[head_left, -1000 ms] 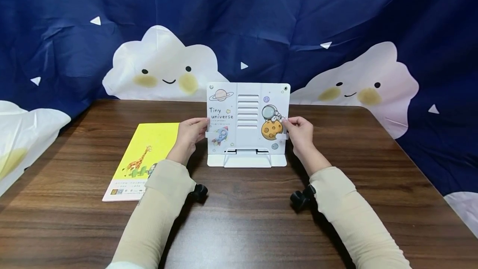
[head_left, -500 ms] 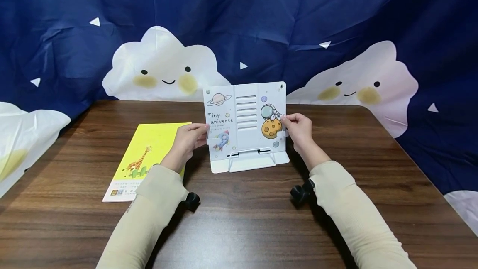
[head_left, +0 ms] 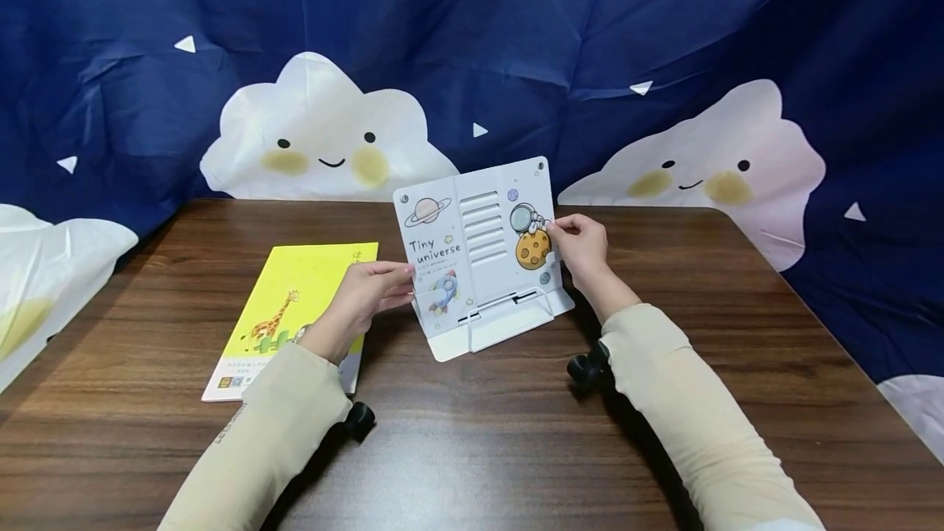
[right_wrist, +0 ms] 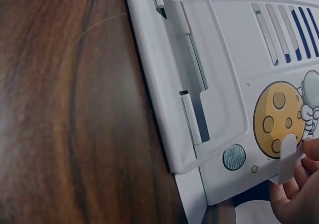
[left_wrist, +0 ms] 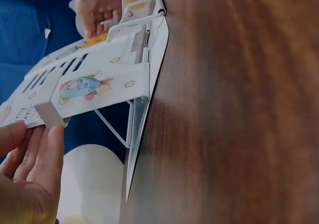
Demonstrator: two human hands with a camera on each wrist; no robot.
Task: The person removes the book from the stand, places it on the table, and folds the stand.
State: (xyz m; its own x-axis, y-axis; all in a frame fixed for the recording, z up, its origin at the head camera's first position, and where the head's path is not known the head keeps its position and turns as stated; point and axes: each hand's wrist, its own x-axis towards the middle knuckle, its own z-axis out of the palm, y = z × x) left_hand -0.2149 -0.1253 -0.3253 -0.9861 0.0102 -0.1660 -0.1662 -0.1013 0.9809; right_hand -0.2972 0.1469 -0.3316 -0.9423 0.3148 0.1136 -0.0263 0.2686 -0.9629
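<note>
A white book stand (head_left: 483,224) printed with a planet, a rocket and an astronaut stands propped up on the table, turned at an angle in the head view. My left hand (head_left: 374,292) pinches its left edge near the side clip; the left wrist view shows thumb and fingers around the panel (left_wrist: 99,79) there. On the opposite edge my right hand (head_left: 581,248) pinches the panel beside the orange moon, close to the right clip (right_wrist: 287,159). A wire holder (head_left: 509,319) crosses the bottom ledge. Behind the panel, a support strut (left_wrist: 110,128) runs down to the base.
A yellow book (head_left: 288,293) with a giraffe on its cover lies left of the stand, partly under my left forearm. The brown wooden table (head_left: 472,449) ends before a dark blue curtain (head_left: 516,39) with cloud faces.
The book stand has turned, its left side coming nearer and lower in view. My left hand has moved toward me with it; my right hand has shifted slightly away and left.
</note>
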